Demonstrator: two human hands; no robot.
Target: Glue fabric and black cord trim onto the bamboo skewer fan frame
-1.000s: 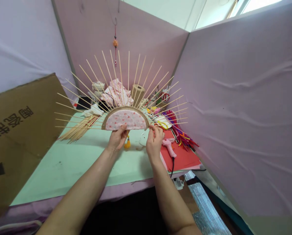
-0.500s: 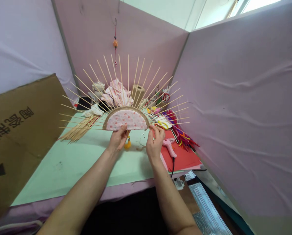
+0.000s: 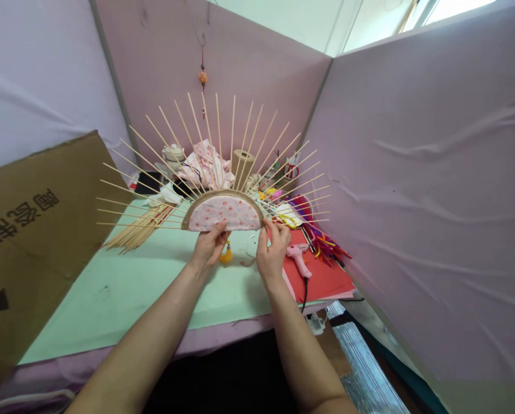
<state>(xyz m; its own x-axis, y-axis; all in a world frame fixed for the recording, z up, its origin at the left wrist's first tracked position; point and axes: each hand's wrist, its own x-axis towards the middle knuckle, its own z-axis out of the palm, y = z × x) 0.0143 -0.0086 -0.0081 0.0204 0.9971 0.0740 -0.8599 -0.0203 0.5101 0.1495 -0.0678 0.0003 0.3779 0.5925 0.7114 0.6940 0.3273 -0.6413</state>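
Observation:
A half-round craft fan [image 3: 225, 213] is held up over the table, faced in pink dotted fabric with a brown twine-like border along its curve. Thin wooden sticks radiate from that border. My left hand [image 3: 210, 244] grips its straight lower edge near the middle, thumb on the fabric. At the lower right corner, the fingertips of my right hand [image 3: 273, 247] pinch the end of the border. A yellow tassel [image 3: 226, 254] hangs below the fan beside my left hand.
A pink glue gun [image 3: 299, 260] lies on red sheets [image 3: 326, 282] at right, near colourful pipe cleaners [image 3: 315, 230]. A bundle of sticks [image 3: 143, 227] lies at left by a cardboard sheet [image 3: 37, 241]. Crumpled dotted fabric [image 3: 206, 161] and a brown roll [image 3: 243, 164] stand behind.
The fan has tilted slightly, its upper sticks shifting right and its left sticks reaching further left. Both hands keep their hold in nearly the same place.

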